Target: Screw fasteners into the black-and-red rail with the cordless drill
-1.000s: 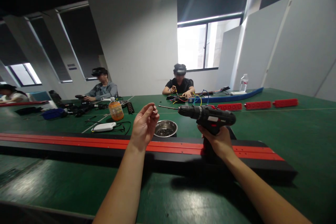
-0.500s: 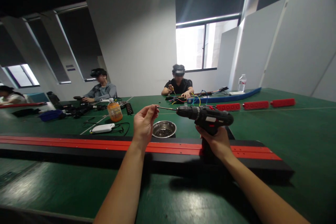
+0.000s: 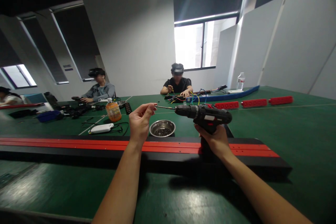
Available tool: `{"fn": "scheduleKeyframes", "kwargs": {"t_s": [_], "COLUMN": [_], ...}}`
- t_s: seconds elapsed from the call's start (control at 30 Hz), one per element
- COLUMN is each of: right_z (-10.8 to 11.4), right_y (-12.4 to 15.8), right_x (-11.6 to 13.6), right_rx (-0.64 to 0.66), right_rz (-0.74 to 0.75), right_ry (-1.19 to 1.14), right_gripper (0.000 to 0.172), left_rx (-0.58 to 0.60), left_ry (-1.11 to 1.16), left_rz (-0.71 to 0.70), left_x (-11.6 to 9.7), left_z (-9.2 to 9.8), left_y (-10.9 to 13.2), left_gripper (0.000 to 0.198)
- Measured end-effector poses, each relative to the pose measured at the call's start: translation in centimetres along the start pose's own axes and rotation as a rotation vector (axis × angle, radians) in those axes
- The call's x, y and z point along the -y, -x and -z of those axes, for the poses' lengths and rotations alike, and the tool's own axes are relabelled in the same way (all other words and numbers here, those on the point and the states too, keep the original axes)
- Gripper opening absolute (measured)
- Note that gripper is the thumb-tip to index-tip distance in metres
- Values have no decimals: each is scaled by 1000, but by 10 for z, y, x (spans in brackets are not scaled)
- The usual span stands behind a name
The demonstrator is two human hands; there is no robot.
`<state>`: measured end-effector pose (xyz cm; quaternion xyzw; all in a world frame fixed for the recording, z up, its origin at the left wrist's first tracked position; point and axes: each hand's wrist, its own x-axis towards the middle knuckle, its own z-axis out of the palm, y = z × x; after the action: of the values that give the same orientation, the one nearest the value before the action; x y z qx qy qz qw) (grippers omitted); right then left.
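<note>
A wide green table (image 3: 275,136) fills the scene, and across its near part runs a long black rail with a red strip (image 3: 78,145), with a small steel bowl (image 3: 162,128) of dark bits just beyond it at the centre. Above the rail the right hand (image 3: 214,140) is closed around the grip of a black cordless drill (image 3: 207,116), held level with its bit (image 3: 165,107) pointing left. The left hand (image 3: 139,123), raised just left of the bowl, pinches its fingertips (image 3: 151,106) together at the bit's tip; whatever they hold is too small to make out.
</note>
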<state>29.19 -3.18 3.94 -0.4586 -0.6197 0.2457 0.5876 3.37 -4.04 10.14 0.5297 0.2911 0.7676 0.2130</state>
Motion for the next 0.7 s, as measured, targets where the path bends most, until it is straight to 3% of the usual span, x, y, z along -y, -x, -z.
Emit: {"fn": "scheduleKeyframes", "kwargs": {"t_s": [0.2,0.4,0.5,0.6,0.7], "right_z": [0,0,-1,-1,3], "right_y": [-1,-1,-1,-1,0], "right_x": [0,0,0,3,8], "right_rx": [-5,-4,-10,-37,-66], "right_rz": [2,13,9,-22,-73], "right_ry": [9,21,45,70,67], "right_gripper": [42,43,42,43,44], "left_rx": [3,32,-25,-76,96], "left_ry": [-54,-27,6,-124,-432], "left_rz": [-19,-9,-7,28,163], "left_x": [-8,1,13,34,62], "left_z": [-2,0,2,6,16], "left_y": [1,1,0,3,10], "left_gripper": [21,21,23,27,24]}}
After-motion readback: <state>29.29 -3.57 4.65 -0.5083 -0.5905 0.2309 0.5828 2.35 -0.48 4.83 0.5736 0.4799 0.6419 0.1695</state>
